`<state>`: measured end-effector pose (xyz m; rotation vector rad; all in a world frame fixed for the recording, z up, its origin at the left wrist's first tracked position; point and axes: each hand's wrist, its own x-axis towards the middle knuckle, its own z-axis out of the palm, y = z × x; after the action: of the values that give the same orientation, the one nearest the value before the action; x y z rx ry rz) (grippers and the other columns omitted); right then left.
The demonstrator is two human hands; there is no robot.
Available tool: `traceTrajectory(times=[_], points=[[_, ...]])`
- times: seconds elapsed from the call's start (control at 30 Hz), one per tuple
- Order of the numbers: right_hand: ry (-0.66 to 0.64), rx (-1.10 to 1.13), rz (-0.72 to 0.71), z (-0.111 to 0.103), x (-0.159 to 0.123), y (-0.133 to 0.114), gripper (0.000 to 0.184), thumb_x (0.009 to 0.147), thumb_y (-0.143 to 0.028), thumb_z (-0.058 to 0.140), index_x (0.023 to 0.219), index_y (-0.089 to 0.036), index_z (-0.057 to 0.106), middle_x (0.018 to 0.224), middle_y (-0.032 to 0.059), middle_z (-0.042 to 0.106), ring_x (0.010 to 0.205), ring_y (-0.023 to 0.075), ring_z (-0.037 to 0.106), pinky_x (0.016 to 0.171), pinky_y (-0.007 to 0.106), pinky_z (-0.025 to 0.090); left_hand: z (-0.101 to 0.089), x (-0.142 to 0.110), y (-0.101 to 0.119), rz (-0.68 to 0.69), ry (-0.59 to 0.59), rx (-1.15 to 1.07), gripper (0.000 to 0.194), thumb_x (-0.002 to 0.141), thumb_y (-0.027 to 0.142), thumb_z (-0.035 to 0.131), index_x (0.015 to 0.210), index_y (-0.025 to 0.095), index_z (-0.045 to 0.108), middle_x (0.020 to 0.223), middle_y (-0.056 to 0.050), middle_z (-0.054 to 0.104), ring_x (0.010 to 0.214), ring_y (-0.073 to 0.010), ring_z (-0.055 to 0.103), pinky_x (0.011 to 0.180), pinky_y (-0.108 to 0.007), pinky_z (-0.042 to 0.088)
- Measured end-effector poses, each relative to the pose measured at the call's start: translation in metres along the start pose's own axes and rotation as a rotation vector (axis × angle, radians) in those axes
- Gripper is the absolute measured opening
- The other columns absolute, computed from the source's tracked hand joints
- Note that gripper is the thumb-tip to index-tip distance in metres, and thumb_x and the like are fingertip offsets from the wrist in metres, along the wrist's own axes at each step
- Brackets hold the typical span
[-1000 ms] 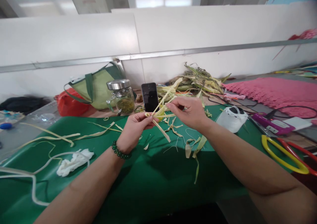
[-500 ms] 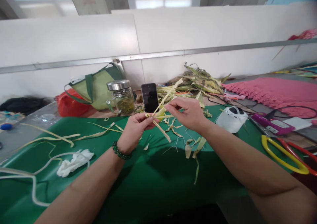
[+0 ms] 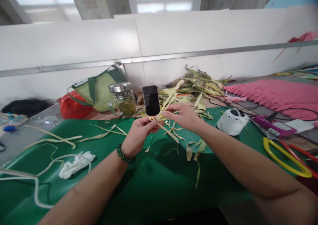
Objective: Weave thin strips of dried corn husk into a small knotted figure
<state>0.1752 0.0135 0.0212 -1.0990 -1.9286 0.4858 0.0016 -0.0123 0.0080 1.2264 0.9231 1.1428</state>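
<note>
Pale yellow corn husk strips (image 3: pixel 171 98) cross one another at my fingertips, above the green mat (image 3: pixel 154 185). My left hand (image 3: pixel 140 132), with a green bead bracelet (image 3: pixel 125 154) at the wrist, pinches the strips where they meet beside a small folded loop. The thumb and fingers of my right hand (image 3: pixel 185 117) are closed on the strips just right of that crossing. Two long ends point up and away, and another end (image 3: pixel 170 134) hangs down to the right. Exactly which strip each right finger grips is hidden.
Behind my hands stand a phone (image 3: pixel 151 100) and a lidded glass mug (image 3: pixel 124 100). A husk pile (image 3: pixel 203 81) lies at the back. Yellow-handled scissors (image 3: pixel 285 162) and a white bundle (image 3: pixel 232 122) are on the right. White tissue (image 3: pixel 77 165) lies left, with loose strips (image 3: pixel 54 139) nearby.
My right hand has moved slightly down and closer to my left fingers. The strips now lie closer together, pointing up and away. The whole view has shifted slightly.
</note>
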Motion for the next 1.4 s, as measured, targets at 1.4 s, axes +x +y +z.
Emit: traceTrajectory(times=[1.4], points=[[0.118,0.070,-0.124,0.0052,-0.0029,-0.0021,0.021,0.079,-0.030,0.057,0.064,-0.015,0.062,0.064,-0.0004,0.063,0.063,0.0112,0.055,0.060,0.023,0.040,0.0015,-0.0018,0.0022,-0.002,0.042,-0.040,0.020,0.058,0.029,0.079,0.069,0.014,0.071,0.067,-0.002,0.070,0.063,-0.0111,0.062,0.066,-0.022,0.051]])
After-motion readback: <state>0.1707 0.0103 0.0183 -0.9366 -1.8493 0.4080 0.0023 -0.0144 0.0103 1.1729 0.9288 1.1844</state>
